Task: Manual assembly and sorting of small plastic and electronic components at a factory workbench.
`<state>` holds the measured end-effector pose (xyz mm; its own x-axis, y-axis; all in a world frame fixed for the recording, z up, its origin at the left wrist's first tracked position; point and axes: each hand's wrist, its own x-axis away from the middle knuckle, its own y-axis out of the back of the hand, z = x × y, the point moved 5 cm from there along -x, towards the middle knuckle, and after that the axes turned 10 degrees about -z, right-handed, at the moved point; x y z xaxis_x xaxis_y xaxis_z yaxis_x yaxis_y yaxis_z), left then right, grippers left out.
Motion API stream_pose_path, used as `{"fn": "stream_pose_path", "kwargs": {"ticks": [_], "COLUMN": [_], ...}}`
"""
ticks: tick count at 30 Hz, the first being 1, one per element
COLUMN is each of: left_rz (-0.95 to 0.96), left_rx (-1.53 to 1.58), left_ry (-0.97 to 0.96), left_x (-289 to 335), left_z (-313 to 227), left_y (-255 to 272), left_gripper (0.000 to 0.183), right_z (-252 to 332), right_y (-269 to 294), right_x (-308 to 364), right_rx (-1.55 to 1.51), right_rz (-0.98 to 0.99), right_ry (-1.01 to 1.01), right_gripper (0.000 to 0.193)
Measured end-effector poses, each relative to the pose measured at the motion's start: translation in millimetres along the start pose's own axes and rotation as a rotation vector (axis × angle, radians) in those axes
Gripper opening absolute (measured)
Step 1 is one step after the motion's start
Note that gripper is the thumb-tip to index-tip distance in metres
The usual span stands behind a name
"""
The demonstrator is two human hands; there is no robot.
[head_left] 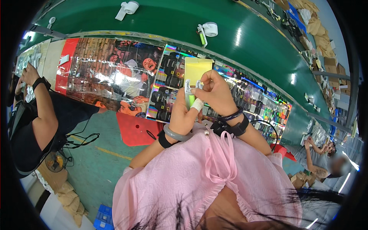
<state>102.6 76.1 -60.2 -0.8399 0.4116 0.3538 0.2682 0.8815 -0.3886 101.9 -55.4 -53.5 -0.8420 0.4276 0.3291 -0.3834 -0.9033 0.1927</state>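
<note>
In front of my chest, my left hand [181, 117] is closed around a white plastic housing [187, 86] with a bright green cylinder [192, 100] in its lower part. A white wrap covers the left thumb. My right hand [218, 94] meets it from the other side, thumb and forefinger pinched on a small whitish piece [199, 84] at the housing's upper end. The fingers partly hide both parts. Just beyond my hands lies a yellow pad or open box [196, 68] on the picture-covered bench [163, 82].
Beyond the bench runs a green conveyor belt [165, 23]. It carries a white round-headed device [127, 9] and another [209, 30] with a green cylinder in its handle. At left a co-worker's arm [44, 101] reaches over the bench. A red stool [136, 128] stands below the bench edge.
</note>
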Motion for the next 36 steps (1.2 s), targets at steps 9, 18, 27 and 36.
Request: {"fn": "stream_pose_path", "kwargs": {"ticks": [9,18,27,36], "left_rz": [0.012,0.024,0.018,0.031], "left_rx": [0.126,0.103,-0.015,-0.151], "left_ry": [0.089,0.064,-0.018,-0.029], "left_x": [-1.2,-2.4,2.1,4.8], "left_z": [2.6,1.6,-0.8,0.6], "left_y": [-1.0,-5.2,-4.3,-2.4], "left_gripper": [0.037,0.044,0.044,0.040], "right_z": [-5.9,3.8,0.5,-7.4], "right_y": [-11.0,-7.4,-9.2,-11.1], "right_x": [5.7,14.9,15.2,16.8], "right_rx": [-0.270,-0.348,-0.275,-0.447], "right_rz": [0.207,0.224,0.168,0.166], "right_ry": [-0.197,-0.173,-0.136,-0.275], "right_gripper": [0.030,0.025,0.026,0.026]}}
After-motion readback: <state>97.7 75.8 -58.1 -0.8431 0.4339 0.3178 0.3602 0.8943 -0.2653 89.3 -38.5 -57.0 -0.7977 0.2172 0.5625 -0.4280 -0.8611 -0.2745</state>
